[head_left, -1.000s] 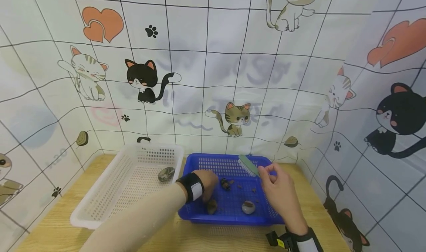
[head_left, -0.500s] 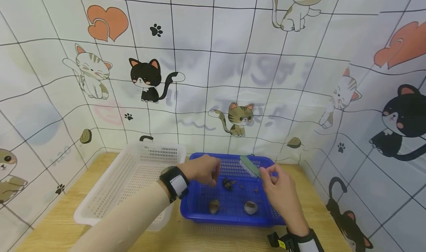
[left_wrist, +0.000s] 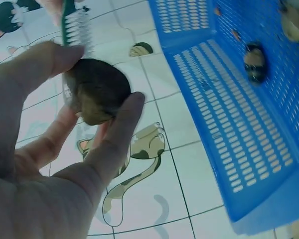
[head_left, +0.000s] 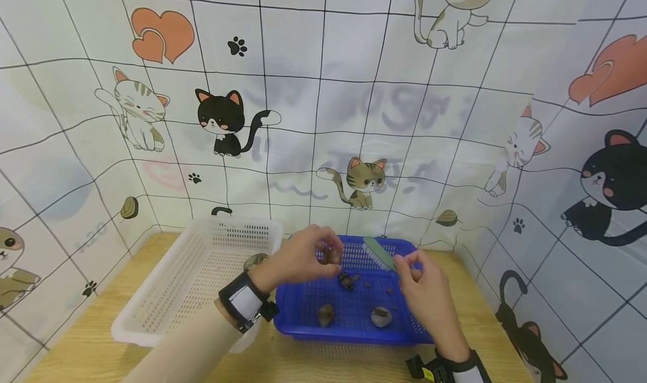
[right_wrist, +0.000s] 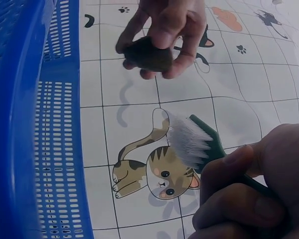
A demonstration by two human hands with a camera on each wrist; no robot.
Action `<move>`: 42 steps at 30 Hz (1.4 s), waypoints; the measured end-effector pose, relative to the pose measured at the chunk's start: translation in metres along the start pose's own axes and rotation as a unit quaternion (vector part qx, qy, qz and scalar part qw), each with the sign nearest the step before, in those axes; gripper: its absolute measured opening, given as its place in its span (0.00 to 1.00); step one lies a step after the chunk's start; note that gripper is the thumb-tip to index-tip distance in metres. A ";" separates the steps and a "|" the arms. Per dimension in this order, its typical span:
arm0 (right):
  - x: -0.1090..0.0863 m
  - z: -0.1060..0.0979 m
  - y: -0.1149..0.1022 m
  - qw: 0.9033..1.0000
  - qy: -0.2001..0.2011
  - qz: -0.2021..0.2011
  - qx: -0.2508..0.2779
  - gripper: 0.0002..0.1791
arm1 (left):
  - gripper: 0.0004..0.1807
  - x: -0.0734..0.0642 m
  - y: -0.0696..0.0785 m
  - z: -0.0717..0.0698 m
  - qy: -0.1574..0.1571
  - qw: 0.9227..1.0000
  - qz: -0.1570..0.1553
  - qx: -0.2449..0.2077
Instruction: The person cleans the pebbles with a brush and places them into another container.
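Left hand (head_left: 298, 255), head view: raised since a second ago from low in the left side of the blue basket (head_left: 349, 337) to near its back left corner, and turned so as to show a held stone (head_left: 331, 256).
Grip on the held stone: thumb and fingers curled round it, parted only by its width.
Right hand (head_left: 428, 293): at the blue basket's right edge, much as a second ago; thumb and fingers pinched together on a green brush (head_left: 380, 251).
Green brush: slanting near the back right corner, bristles (head_left: 374, 256) toward the left.
Blue basket: on the desk (head_left: 283, 366); inside, a dark stone (head_left: 346, 281) around the middle, a brown stone (head_left: 326, 315) toward the front left corner, a pale stone (head_left: 381, 317) by the front edge, small brown bits (head_left: 389, 290) toward the right edge.
White basket (head_left: 197, 282): just beside the blue basket's left edge; a mottled stone (head_left: 254, 260) by its right edge, partly hidden by the left hand.
Held stone, left wrist view: rounded, dark and brown, between thumb and fingertips; very near the bristles in sight, contact not clear from here.
Bristles, right wrist view: white, plainly apart from the held stone; handle clasped firmly below by thumb and curled fingers.
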State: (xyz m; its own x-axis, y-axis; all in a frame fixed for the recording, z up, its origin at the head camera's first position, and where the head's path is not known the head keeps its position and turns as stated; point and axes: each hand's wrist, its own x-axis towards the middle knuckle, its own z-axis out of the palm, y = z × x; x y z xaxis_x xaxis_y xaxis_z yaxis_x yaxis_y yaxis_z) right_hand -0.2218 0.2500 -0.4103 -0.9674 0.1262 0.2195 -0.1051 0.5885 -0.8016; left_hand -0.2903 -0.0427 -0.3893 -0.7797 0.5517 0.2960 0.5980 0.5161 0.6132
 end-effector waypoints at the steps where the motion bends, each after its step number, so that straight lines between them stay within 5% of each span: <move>1: 0.000 0.000 0.000 1.000 0.001 0.000 0.002 0.17 | 0.19 -0.002 0.000 0.001 0.012 1.000 0.000 -0.020; 5: -0.001 0.001 -0.002 1.000 0.002 -0.001 0.012 0.17 | 0.21 -0.008 0.000 0.004 0.047 0.993 0.009 -0.111; 10: -0.005 0.002 -0.005 0.999 0.008 -0.018 0.032 0.16 | 0.24 -0.017 -0.001 0.005 0.066 0.971 0.012 -0.229; 14: -0.009 0.003 -0.008 0.998 0.015 -0.035 0.043 0.17 | 0.25 -0.026 -0.002 0.009 0.071 0.942 0.009 -0.327; 21: -0.018 0.010 -0.013 0.996 0.025 -0.060 0.066 0.15 | 0.29 -0.036 -0.006 0.022 0.071 0.875 0.038 -0.477; 30: -0.030 0.021 -0.017 0.982 0.046 -0.127 0.134 0.11 | 0.25 -0.048 -0.003 0.030 0.048 0.821 0.063 -0.565; 42: -0.042 0.032 -0.026 0.967 0.039 -0.178 0.178 0.07 | 0.28 -0.055 0.011 0.027 0.070 0.776 -0.004 -0.626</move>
State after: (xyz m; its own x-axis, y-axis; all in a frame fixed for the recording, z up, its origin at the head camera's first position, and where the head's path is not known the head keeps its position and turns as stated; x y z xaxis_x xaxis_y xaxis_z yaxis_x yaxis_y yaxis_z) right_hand -0.1859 0.2038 -0.4160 -0.8372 0.0340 0.5459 -0.5135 0.2949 -0.8058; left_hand -0.2360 -0.0495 -0.4187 -0.8472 0.4301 0.3118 0.0118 -0.5716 0.8204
